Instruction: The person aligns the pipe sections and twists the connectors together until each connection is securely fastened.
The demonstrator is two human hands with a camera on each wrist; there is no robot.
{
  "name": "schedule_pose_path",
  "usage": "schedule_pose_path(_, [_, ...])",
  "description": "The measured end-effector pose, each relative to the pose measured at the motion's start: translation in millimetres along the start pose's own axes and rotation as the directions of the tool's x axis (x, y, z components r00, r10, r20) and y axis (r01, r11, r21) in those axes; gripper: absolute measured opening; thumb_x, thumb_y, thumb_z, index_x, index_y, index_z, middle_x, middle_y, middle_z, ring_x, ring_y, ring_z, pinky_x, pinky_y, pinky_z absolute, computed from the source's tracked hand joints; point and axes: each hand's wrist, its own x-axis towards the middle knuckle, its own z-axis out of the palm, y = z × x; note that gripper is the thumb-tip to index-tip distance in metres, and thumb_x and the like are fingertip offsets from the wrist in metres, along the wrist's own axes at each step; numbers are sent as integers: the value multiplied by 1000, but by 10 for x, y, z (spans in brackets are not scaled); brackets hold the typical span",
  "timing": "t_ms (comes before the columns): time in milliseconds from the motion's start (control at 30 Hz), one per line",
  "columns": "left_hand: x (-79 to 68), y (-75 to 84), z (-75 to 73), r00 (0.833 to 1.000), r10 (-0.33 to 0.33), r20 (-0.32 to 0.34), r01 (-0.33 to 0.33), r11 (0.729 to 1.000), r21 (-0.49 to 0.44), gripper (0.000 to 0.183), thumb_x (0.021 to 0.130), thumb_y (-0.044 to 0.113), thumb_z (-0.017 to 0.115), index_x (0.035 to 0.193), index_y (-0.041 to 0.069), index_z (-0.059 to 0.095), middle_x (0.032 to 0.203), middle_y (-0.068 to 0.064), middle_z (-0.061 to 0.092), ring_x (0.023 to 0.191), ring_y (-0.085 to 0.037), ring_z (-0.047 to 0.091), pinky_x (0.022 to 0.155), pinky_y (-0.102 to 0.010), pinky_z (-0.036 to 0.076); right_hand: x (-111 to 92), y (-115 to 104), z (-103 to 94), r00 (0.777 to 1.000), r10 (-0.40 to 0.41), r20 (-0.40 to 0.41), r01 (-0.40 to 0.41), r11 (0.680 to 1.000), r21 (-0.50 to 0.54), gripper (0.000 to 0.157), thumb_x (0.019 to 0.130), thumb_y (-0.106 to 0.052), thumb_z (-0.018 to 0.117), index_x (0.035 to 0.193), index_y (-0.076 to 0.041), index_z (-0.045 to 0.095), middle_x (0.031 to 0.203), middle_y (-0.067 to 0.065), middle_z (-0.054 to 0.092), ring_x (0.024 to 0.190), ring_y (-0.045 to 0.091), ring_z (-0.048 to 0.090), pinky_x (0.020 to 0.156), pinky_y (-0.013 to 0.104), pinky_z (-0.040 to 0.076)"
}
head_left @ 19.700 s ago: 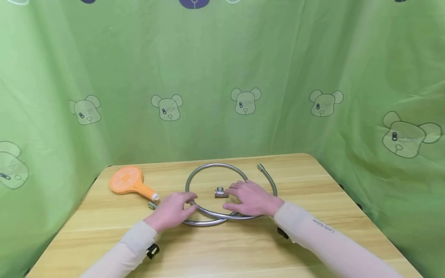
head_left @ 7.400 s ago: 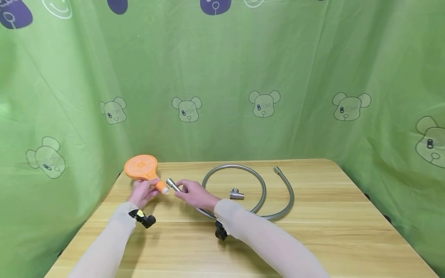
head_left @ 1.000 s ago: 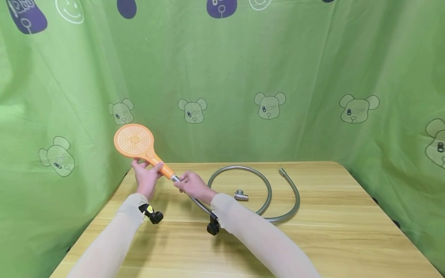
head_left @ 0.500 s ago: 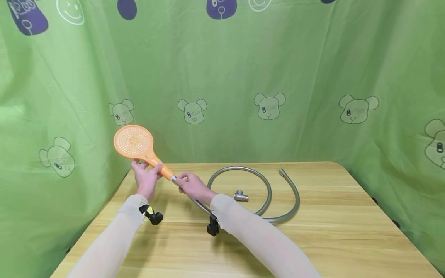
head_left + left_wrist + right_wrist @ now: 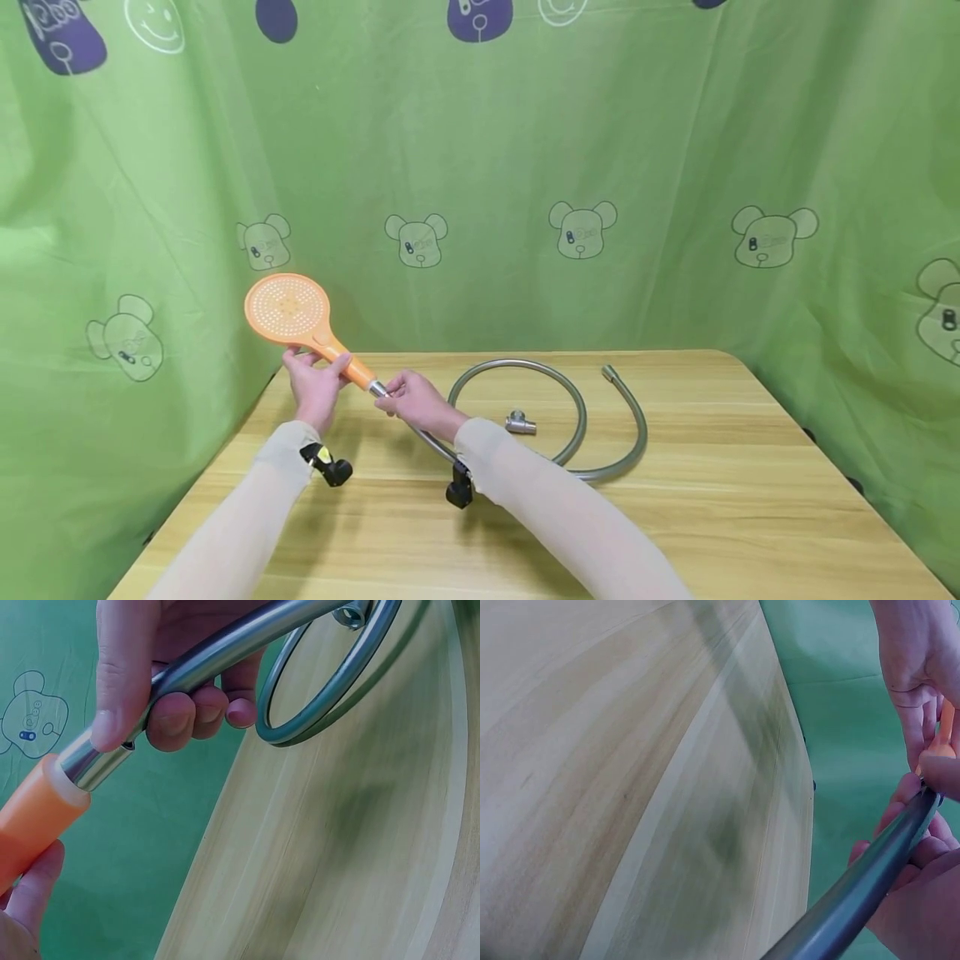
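The fitting (image 5: 519, 422) lies on the table (image 5: 720, 517), inside the loop of the hose (image 5: 581, 417). Right of the fitting, the hose's free end (image 5: 607, 373) lies a little farther back. Left of the fitting comes the right hand (image 5: 420, 404), on the hose's other end; farther left, the shower head (image 5: 288, 307) is above the table in the left hand (image 5: 315, 387). Before the fitting is the right sleeve (image 5: 555, 508); well behind it, the curtain (image 5: 480, 125).
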Motion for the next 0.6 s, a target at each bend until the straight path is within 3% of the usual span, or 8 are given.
schedule_pose_path(233, [32, -21, -17, 1000, 2, -7, -2, 1000, 1, 79, 88, -7, 70, 143, 13, 17, 124, -12, 48, 86, -19, 70, 82, -33, 63, -2, -19, -6, 999, -41, 20, 41, 999, -22, 17, 99, -25, 63, 99, -8, 66, 79, 2, 66, 70, 14, 55, 59, 23, 45])
schedule_pose_path(467, [34, -39, -15, 1000, -1, -11, 1, 1000, 17, 80, 88, -6, 71, 144, 14, 18, 122, -9, 48, 85, -19, 70, 81, -32, 63, -1, -14, -4, 999, -26, 32, 28, 998, -58, 30, 104, -32, 54, 90, -12, 71, 72, 1, 61, 57, 11, 41, 49, 23, 34])
schedule_pose_path(600, [25, -44, -17, 1000, -7, -10, 7, 1000, 16, 80, 88, -7, 71, 144, 14, 17, 123, -9, 48, 86, -20, 69, 82, -33, 63, -6, -13, 6, 999, -11, 34, 12, 1000, -18, 25, 99, -33, 64, 107, -10, 68, 78, 4, 65, 63, 12, 50, 54, 23, 41])
